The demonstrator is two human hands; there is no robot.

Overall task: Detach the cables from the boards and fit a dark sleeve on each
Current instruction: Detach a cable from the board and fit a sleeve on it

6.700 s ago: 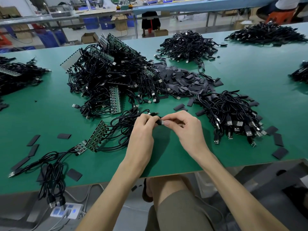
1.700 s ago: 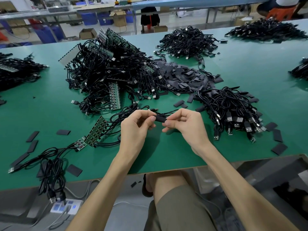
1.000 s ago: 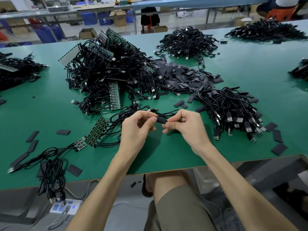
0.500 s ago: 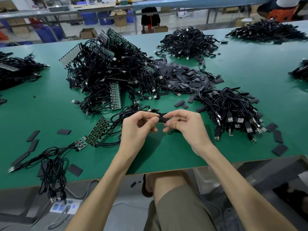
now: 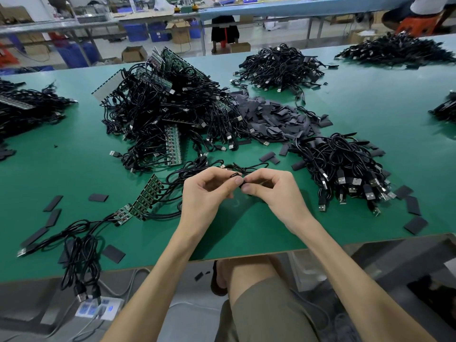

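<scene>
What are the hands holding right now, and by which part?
One black cable, at its tip: the left hand pinches the small end piece, the right hand the dark sleeve beside it.

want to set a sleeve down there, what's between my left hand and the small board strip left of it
Black cables fan from the board strip toward the left hand, lying over the green table. The head view shows it.

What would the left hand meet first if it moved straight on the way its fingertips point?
Most likely the right hand: its fingertips face the left hand across the small dark sleeve both pinch. Depth is unclear.
</scene>
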